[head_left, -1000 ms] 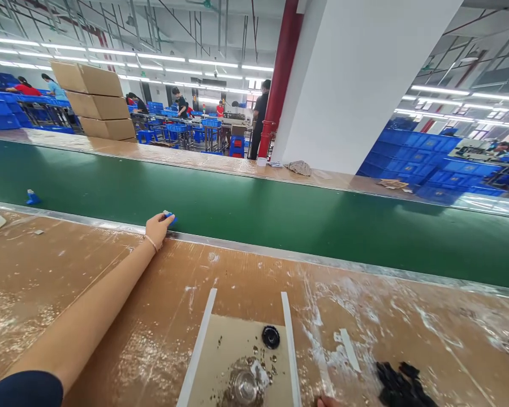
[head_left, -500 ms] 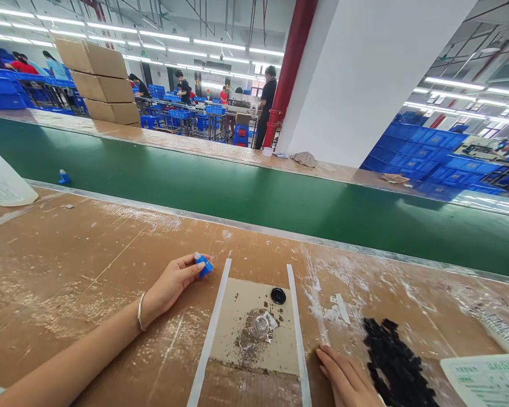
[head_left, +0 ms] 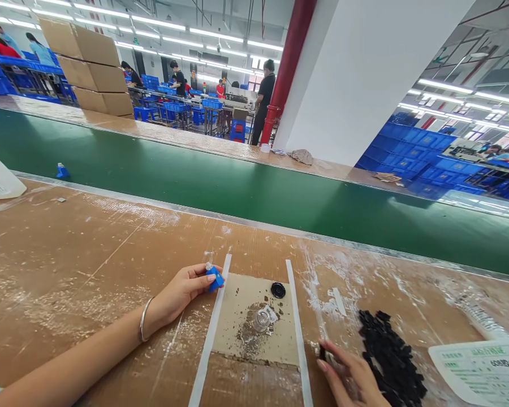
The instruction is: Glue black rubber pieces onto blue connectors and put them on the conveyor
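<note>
Since the earliest frame, the left hand (head_left: 190, 289) has come back from the near edge of the green belt (head_left: 237, 183) with a blue piece (head_left: 215, 280), and the right hand (head_left: 353, 374) has come further into view. Left fingers pinch the blue piece beside the left tape strip (head_left: 209, 339), pale tip toward the counter's far edge; that grip seems to keep the tip uncovered. Right fingers are drawn narrow on what appears to be a small black piece (head_left: 322, 351), near a black pile (head_left: 392, 362) probably placed there for easy reach. Between the strips, a beige sheet (head_left: 229, 333) bears a clear dish (head_left: 261, 322) and, near its far right corner, a round black part (head_left: 278, 290).
</note>
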Demonstrator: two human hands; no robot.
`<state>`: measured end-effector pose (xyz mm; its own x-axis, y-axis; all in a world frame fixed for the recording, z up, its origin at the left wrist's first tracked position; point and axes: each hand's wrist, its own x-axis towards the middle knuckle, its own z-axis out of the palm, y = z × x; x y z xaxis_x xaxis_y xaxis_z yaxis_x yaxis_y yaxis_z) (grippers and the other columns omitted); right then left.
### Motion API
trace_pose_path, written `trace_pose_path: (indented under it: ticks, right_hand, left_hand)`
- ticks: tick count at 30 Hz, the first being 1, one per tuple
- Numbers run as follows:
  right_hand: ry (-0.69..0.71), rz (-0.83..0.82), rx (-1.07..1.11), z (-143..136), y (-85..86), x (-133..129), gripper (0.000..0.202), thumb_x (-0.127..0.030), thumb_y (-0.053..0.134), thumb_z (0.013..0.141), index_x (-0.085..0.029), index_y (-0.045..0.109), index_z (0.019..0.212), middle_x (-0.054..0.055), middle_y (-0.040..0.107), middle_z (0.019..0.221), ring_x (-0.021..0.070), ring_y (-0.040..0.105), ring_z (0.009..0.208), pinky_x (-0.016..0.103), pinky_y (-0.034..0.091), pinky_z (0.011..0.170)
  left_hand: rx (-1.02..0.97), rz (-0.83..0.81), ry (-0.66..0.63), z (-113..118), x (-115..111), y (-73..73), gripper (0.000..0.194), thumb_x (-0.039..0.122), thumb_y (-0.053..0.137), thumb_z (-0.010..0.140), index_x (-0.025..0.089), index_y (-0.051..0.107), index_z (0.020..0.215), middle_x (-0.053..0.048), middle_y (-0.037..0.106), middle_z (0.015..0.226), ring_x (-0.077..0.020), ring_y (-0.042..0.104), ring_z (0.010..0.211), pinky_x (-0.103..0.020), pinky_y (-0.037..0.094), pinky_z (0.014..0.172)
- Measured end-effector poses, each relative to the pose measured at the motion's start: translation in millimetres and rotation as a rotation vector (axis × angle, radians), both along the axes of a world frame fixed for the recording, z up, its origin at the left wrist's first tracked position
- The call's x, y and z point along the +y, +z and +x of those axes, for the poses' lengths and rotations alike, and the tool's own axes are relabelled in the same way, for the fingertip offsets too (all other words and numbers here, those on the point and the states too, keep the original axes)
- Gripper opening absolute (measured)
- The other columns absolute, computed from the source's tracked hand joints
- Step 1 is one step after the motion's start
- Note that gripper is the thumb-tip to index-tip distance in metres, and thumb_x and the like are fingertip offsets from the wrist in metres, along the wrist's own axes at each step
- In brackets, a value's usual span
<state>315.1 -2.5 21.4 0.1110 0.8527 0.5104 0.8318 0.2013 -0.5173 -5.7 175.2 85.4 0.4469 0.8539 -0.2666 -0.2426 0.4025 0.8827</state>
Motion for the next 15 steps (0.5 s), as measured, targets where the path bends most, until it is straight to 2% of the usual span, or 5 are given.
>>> trace_pose_path:
  ticks: [1,3,6,10,15]
  right_hand:
    - [0.048,-0.004,0.097,-14,8.2,7,0.028,-0.037,0.053,0.096,-0.027,0.052,0.121,0.003,0.062,0.107,0.0203,0.062,0.092,0.028,0.051,0.074]
    - [0.163,-0.046,0.246,-43,23.8,23,0.033,-0.030,0.053,0.096,-0.031,0.046,0.128,0.002,0.059,0.111,0.0193,0.058,0.099,0.029,0.049,0.082]
    - [0.276,-0.061,0.236,-72,38.8,48,0.038,-0.026,0.050,0.097,-0.034,0.041,0.134,0.000,0.060,0.111,0.0203,0.053,0.102,0.032,0.047,0.086]
    - [0.318,-0.001,0.059,-79,41.8,67,0.037,-0.026,0.045,0.099,-0.031,0.040,0.136,-0.001,0.063,0.108,0.0228,0.051,0.096,0.035,0.045,0.079]
    - [0.324,0.026,-0.060,-76,42.5,67,0.030,-0.030,0.040,0.102,-0.026,0.044,0.132,-0.004,0.063,0.108,0.0216,0.049,0.094,0.033,0.040,0.078]
  left_hand:
    - [-0.002,-0.004,-0.014,1,-1,0.2,0.030,0.032,0.076,0.069,0.018,0.070,0.095,-0.004,0.068,0.091,-0.0140,0.059,0.085,-0.025,0.045,0.085]
    - [-0.002,0.006,-0.038,1,-3,0.5,0.030,0.033,0.076,0.069,0.018,0.070,0.094,-0.004,0.068,0.090,-0.0135,0.059,0.084,-0.023,0.045,0.083]
    - [-0.008,0.008,-0.041,2,-5,1.8,0.032,0.033,0.077,0.068,0.017,0.070,0.094,-0.005,0.068,0.089,-0.0139,0.059,0.083,-0.023,0.045,0.082]
    - [-0.024,-0.004,-0.039,2,-5,4.9,0.034,0.032,0.077,0.068,0.016,0.070,0.098,-0.006,0.068,0.089,-0.0144,0.059,0.082,-0.025,0.044,0.080]
    - [0.005,-0.007,-0.051,2,-8,6.2,0.036,0.032,0.076,0.069,0.014,0.068,0.099,-0.006,0.067,0.089,-0.0146,0.058,0.083,-0.025,0.043,0.078]
